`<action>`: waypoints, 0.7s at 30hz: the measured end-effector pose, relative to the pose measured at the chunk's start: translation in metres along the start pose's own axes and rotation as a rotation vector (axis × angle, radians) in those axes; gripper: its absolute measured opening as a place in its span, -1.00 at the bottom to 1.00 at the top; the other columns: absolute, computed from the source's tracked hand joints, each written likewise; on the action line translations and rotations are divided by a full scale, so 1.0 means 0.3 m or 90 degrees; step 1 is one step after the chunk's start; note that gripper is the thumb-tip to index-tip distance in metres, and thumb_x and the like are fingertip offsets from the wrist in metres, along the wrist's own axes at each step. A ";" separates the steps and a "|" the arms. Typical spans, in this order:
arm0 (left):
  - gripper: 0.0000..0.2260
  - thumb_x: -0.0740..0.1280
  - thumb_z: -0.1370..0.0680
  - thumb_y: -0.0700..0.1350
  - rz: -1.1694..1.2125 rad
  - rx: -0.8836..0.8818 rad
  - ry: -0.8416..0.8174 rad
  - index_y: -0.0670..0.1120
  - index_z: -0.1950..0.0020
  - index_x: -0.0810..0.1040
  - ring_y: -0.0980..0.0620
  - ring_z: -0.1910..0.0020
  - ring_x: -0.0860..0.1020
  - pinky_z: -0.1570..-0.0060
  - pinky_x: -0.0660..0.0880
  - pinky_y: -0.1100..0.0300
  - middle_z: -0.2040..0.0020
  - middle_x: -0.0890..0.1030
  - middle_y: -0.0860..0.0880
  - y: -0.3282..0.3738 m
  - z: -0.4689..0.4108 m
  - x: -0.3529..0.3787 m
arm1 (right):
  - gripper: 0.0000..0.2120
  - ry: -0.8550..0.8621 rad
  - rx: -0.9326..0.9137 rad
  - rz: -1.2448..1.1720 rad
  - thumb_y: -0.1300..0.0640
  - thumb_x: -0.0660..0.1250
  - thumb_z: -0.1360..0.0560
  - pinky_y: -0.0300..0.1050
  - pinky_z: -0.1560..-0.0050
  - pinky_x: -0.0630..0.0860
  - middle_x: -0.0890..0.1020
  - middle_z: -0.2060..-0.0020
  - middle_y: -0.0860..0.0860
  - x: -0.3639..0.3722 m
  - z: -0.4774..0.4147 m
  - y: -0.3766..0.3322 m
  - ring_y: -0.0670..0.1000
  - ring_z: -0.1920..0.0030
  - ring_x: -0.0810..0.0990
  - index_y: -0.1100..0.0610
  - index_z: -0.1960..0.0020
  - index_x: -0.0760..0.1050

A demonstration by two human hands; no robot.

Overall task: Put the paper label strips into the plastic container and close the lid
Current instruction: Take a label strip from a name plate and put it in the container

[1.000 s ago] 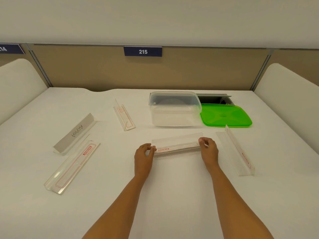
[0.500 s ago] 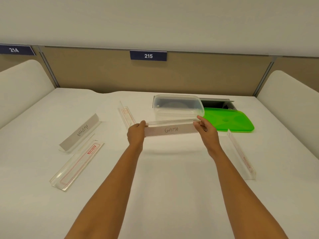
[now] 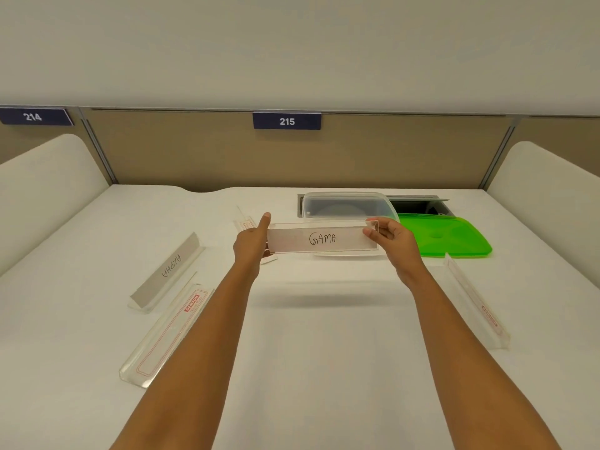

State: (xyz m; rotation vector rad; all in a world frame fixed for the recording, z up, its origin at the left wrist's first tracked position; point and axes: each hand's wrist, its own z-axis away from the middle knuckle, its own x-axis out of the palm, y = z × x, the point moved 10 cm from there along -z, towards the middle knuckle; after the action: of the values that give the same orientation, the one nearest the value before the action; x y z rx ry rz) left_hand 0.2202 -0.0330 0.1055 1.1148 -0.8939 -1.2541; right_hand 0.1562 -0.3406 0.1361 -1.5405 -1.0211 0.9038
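Head view: white surface (image 3: 324,368) inside a cubicle bay, tan partition wall behind, white curved dividers left and right. Blue number plates "214" (image 3: 34,116) and "215" (image 3: 287,121) on the back panel. Open cable hatch (image 3: 422,206) recessed at the rear of the surface, behind the green lid (image 3: 454,237), which lies flat on the surface, off the container.

Clear plastic container (image 3: 349,206) sits open at rear centre, just left of the lid. Can't tell if anything is in it.

Both hands are raised above the surface, holding one clear acrylic label holder (image 3: 323,238) by its ends, in front of the container. Left hand (image 3: 251,245) pinches the left end, thumb up along the edge; right hand (image 3: 394,240) grips the right end with fingers curled round it. Holder is level, face toward camera, paper strip inside reads "GAMA" in handwriting. Its shadow falls on the surface below.

Other holders on the surface:
- "ALPHA" holder (image 3: 168,271), far left, paper strip inside.
- Holder with red-outline insert (image 3: 165,332), just in front of ALPHA, lying flat.
- Small holder (image 3: 245,224), mostly hidden behind the left hand.
- Holder at the right (image 3: 477,306), standing on edge, red print on it.
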 end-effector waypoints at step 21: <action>-0.75 0.35 -0.51 0.10 -0.060 0.238 -0.090 0.05 -0.14 0.54 0.22 -0.01 0.51 0.01 0.38 0.32 0.06 0.56 0.21 0.155 -0.059 0.235 | -0.81 -0.041 -0.004 0.047 0.19 0.38 -0.50 -0.34 -0.03 0.45 0.59 0.09 -0.02 -0.122 -0.232 -0.033 -0.08 0.03 0.52 0.12 -0.11 0.55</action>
State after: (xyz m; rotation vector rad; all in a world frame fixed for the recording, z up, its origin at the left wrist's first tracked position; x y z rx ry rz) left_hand 0.2583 -0.1016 0.1413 1.3861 -1.2308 -1.2859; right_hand 0.2058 -0.3975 0.1601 -1.5722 -1.0183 1.0075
